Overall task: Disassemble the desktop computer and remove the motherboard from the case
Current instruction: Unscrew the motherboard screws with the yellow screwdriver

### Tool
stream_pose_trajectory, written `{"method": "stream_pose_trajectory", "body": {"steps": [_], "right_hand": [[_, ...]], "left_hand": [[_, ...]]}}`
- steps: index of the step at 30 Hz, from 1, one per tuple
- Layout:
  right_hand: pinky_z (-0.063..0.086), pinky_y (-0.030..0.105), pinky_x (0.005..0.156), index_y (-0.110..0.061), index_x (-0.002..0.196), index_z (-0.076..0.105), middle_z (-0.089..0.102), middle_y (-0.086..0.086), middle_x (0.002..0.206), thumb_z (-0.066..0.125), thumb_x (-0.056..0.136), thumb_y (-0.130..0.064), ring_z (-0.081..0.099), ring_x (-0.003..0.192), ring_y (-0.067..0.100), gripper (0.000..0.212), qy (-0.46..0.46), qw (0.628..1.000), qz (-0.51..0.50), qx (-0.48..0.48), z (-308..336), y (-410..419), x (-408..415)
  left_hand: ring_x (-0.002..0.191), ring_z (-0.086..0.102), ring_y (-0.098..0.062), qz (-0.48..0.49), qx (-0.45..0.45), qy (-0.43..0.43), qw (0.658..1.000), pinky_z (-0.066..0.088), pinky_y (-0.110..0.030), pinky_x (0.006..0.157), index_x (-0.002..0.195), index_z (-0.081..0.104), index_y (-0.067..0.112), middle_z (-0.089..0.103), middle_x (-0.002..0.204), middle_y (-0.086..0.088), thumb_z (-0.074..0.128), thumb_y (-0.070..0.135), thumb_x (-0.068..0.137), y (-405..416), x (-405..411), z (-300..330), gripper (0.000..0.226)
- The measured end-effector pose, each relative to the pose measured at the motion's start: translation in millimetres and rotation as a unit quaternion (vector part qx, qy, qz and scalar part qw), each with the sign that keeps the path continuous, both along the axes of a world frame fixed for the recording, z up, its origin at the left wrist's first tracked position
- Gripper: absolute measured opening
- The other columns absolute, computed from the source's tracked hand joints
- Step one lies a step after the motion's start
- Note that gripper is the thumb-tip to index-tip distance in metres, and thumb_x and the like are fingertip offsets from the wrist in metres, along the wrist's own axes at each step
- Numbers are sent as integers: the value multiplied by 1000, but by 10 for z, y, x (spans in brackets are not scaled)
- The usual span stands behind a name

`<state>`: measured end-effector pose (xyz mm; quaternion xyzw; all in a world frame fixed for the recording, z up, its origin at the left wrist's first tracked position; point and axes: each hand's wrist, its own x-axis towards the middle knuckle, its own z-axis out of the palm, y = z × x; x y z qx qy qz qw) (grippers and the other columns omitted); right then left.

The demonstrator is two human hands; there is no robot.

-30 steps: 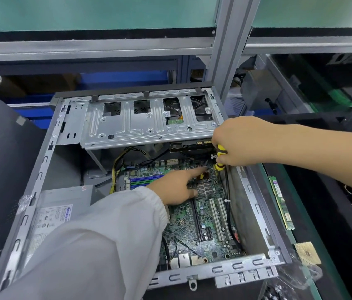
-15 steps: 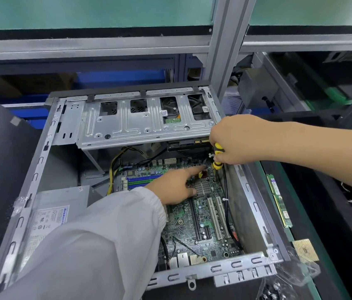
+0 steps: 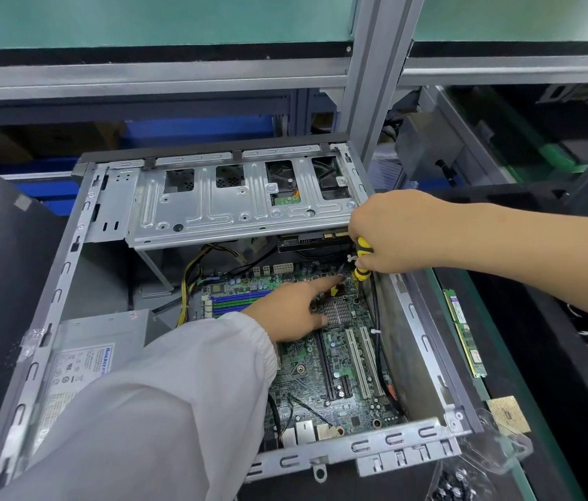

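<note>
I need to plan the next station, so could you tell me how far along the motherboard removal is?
Done: the case is open, and memory sticks lie outside beside it. In hand: the right hand grips a yellow screwdriver over the motherboard while the left hand points beside it. Left: the board sits inside, with cables nearby.

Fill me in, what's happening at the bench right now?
A person is working inside an open desktop case. The right hand grips a yellow-and-black screwdriver, tip down at the far right corner of the motherboard. The left hand rests on the board, forefinger pointing toward that spot. The motherboard is not yet out of the case.
</note>
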<state>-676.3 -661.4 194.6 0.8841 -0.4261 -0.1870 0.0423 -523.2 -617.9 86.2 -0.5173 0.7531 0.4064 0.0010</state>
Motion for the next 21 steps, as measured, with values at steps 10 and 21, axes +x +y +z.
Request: {"method": "stream_pose_trajectory", "body": {"steps": [10, 21], "right_hand": [[44, 27, 57, -11, 103, 64, 52, -1, 74, 58, 87, -34, 63, 85, 24, 28, -7, 1000, -8, 14, 18, -14, -4], [43, 26, 56, -10, 101, 67, 64, 5, 80, 59, 86, -33, 64, 83, 24, 29, -18, 1000, -5, 15, -1, -25, -22]], "left_hand": [[58, 46, -9, -1, -2, 7, 1000, 35, -9, 45, 150, 18, 39, 45, 73, 7, 56, 20, 95, -21, -1, -34, 70], [74, 56, -11, -2, -3, 17, 1000, 40, -7, 58, 150, 17, 38, 50, 136, -20, 56, 18, 95, -16, 4, -22, 70]]}}
